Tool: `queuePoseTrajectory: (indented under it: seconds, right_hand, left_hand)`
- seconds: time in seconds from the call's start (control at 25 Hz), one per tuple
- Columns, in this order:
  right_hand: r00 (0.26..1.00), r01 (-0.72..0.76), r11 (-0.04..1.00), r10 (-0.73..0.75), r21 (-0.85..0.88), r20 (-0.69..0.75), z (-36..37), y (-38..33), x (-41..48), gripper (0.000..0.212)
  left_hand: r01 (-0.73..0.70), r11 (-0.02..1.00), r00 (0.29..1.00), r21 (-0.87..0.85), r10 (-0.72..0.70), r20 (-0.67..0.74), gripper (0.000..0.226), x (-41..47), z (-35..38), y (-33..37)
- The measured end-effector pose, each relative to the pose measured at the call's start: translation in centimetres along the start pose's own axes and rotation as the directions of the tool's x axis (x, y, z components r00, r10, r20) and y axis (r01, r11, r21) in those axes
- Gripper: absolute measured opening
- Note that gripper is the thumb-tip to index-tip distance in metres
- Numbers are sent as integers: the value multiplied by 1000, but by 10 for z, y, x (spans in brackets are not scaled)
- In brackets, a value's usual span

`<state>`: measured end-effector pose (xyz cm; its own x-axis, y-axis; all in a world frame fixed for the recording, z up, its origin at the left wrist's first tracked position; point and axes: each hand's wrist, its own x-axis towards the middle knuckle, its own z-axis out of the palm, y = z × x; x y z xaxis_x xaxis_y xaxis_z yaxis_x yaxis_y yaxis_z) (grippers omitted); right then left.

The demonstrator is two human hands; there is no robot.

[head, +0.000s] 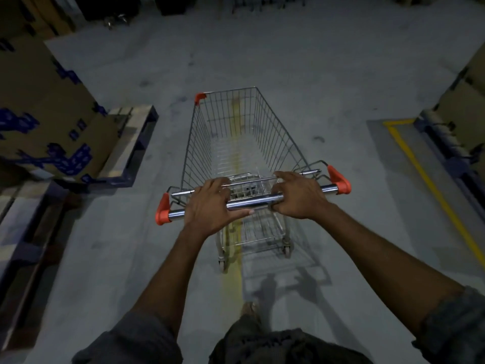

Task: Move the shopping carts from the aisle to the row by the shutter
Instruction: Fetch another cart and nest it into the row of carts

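An empty wire shopping cart (236, 143) with orange corner caps stands in the middle of the grey concrete aisle, pointing away from me. Its chrome handle bar (253, 200) runs across the near end. My left hand (212, 203) grips the bar left of centre, thumb under it and fingers over the top. My right hand (299, 195) grips the bar right of centre, fingers curled around it. A faded yellow floor line (233, 274) runs under the cart. No shutter or row of carts can be made out in the dark background.
Stacked cardboard boxes (44, 114) on a pallet (131, 153) line the left side. More boxes on a pallet (451, 143) line the right, behind a yellow floor marking (425, 174). Dark shapes (118, 11) stand at the far end of the aisle.
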<state>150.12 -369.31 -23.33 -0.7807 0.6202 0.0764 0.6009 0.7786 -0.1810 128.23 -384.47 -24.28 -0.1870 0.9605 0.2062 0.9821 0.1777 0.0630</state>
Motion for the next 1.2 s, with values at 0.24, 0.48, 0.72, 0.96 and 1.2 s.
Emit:
queuePoseTrajectory:
  seconds: [0.24,0.48,0.72,0.96,1.2]
  right_hand:
    - [990,-110,992,115,-64,83,-1,26,95,39]
    - [975,-196,974,206,-113,89,-3,47,181,26]
    - [967,-194,964,219,-183,129,-5,83,290,31]
    - [958,-221,963,243,-151,149,-5,127,397,22]
    - [966,-217,963,236,-160,109,-5,172,487,21]
  left_hand:
    - [3,998,979,-64,10,204,62,99,10,-42]
    - [-59,997,983,-50,66,169,44,187,31,-85]
    - [-74,997,968,-26,78,240,36,297,48,-131]
    - [51,998,900,-19,-38,434,50,423,62,-166]
    - [129,992,893,3,-117,434,45,523,65,-181]
